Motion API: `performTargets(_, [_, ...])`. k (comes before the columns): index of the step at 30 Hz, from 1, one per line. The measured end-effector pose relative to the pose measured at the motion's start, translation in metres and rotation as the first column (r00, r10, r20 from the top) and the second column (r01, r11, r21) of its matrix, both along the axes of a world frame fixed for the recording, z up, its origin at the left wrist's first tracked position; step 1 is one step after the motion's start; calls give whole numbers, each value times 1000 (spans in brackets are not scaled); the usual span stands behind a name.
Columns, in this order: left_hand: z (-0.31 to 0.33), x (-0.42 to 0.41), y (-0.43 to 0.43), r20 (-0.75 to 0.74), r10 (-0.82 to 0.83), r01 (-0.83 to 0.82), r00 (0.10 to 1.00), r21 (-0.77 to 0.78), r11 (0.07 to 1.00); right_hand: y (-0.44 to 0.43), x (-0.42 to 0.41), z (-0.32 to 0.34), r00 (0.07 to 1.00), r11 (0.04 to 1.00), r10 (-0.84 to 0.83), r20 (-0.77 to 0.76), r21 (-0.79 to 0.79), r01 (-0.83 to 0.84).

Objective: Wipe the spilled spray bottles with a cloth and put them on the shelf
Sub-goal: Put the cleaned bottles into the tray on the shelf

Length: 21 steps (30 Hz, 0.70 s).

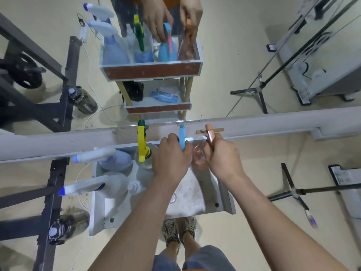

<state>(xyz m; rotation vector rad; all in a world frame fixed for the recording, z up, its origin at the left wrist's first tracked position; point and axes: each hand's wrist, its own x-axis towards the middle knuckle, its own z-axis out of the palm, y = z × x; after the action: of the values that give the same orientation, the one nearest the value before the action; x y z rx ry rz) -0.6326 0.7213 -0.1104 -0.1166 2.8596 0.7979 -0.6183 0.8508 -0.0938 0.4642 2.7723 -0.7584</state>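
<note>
Standing against a mirror [244, 45], the shelf [227, 200] has its top tray partly hidden by both forearms [148, 204], as is the white cloth [192, 194] lying there. The grip of the left hand [172, 155] is clamped round the blue spray bottle [182, 136], whose body is hidden; the right hand [222, 156] pinches the pink spray bottle [210, 133] by its neck beside it.

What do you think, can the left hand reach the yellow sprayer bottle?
Probably yes, once it lets go: the left hand grips the blue bottle, but the yellow sprayer stands right beside it with nothing between.
</note>
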Motion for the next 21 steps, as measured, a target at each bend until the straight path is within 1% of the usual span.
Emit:
performTargets(2, [3, 2, 3, 91, 28, -33, 995, 61, 998, 5, -2, -2, 999, 993, -41, 29, -109, 44])
performTargets(4, [16, 7, 1, 148, 0, -6, 989, 40, 999, 11, -3, 3, 993, 966, -59, 103, -244, 82])
performTargets(5, [26, 12, -4, 132, -29, 28, 991, 6, 1000, 11, -1, 10, 997, 975, -51, 62, -213, 63])
performTargets(6, [36, 20, -11, 54, -54, 54, 997, -11, 998, 11, 3, 16, 998, 990, -46, -47, -135, 39])
performTargets(7, [49, 29, -19, -86, -57, 57, 995, -2, 998, 8, 9, 25, 976, 998, -53, -211, -55, 42])
performTargets(8, [62, 37, -30, -235, -25, 31, 972, 24, 999, 0, 17, 34, 930, 998, -67, -362, -27, 62])
performTargets(9, [74, 42, -42, -350, 47, -29, 935, 56, 998, -10, 22, 42, 906, 997, -69, -418, -47, 54])
performTargets(10, [79, 42, -53, -392, 131, -105, 911, 86, 991, -20, 25, 43, 921, 996, -59, -384, -89, 26])
performTargets(11, [79, 39, -63, -341, 200, -175, 919, 104, 979, -32, 25, 41, 958, 994, -24, -286, -112, -8])
performTargets(12, [75, 34, -70, -211, 238, -223, 948, 92, 970, -43, 22, 34, 987, 994, 26, -161, -101, -42])
performTargets(13, [67, 27, -75, -47, 236, -233, 971, 62, 971, -51, 17, 27, 997, 994, 67, -50, -78, -71])
performTargets(14, [59, 20, -77, 109, 203, -209, 973, 48, 977, -56, 11, 20, 996, 995, 82, 15, -65, -81])
performTargets(15, [50, 15, -76, 226, 159, -176, 961, 58, 983, -60, 6, 14, 995, 994, 91, 34, -61, -89])
performTargets(16, [43, 12, -75, 290, 129, -160, 948, 85, 983, -62, 2, 6, 994, 993, 107, 15, -59, -106])
performTargets(17, [36, 9, -73, 301, 129, -171, 945, 119, 978, -63, -1, 0, 992, 991, 123, -16, -46, -124])
performTargets(18, [31, 8, -72, 273, 147, -189, 951, 138, 972, -63, -2, -6, 990, 991, 133, -50, -22, -135])
performTargets(21, [24, 8, -70, 142, 227, -245, 963, 122, 962, -62, -2, -13, 975, 991, 130, -183, 13, -130])
